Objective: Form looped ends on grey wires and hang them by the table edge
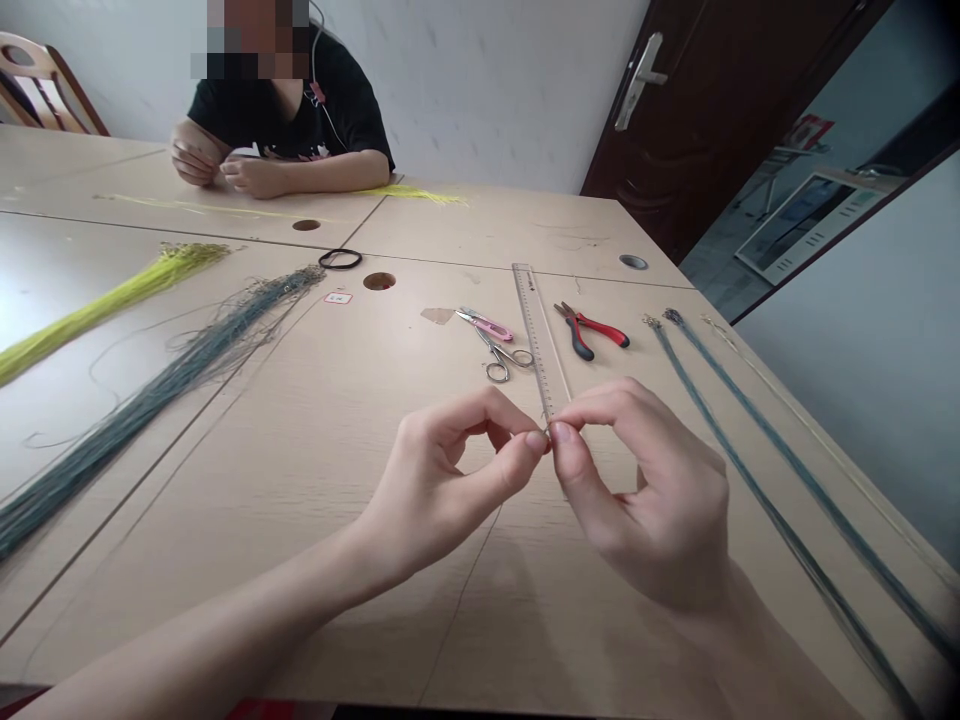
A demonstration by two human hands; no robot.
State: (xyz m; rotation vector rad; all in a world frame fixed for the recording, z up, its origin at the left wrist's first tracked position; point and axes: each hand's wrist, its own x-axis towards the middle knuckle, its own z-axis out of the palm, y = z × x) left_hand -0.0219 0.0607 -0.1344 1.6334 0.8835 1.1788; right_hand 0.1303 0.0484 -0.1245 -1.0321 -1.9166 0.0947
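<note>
My left hand [457, 465] is closed in a pinch, thumb against forefinger, on a thin dark cord [471, 577]. The cord trails from below that hand toward the table's front edge. Fingertip to fingertip with it, my right hand [645, 490] pinches something tiny at the cord's end, too small to make out. Just beyond both hands lies a clear ruler [541, 340]. Left of the ruler are silver scissors [497, 352] and pink-handled thread snips [487, 325]. To its right rest pliers [589, 330] with red and black handles.
Bundles of blue-grey cords [172, 380] and yellow cords [112, 305] lie on the left. Thinner blue-grey strands [795, 460] run down the right side. A black band [340, 259] and a tape roll [633, 262] lie farther back. Across the table [300, 560] sits another person [352, 110].
</note>
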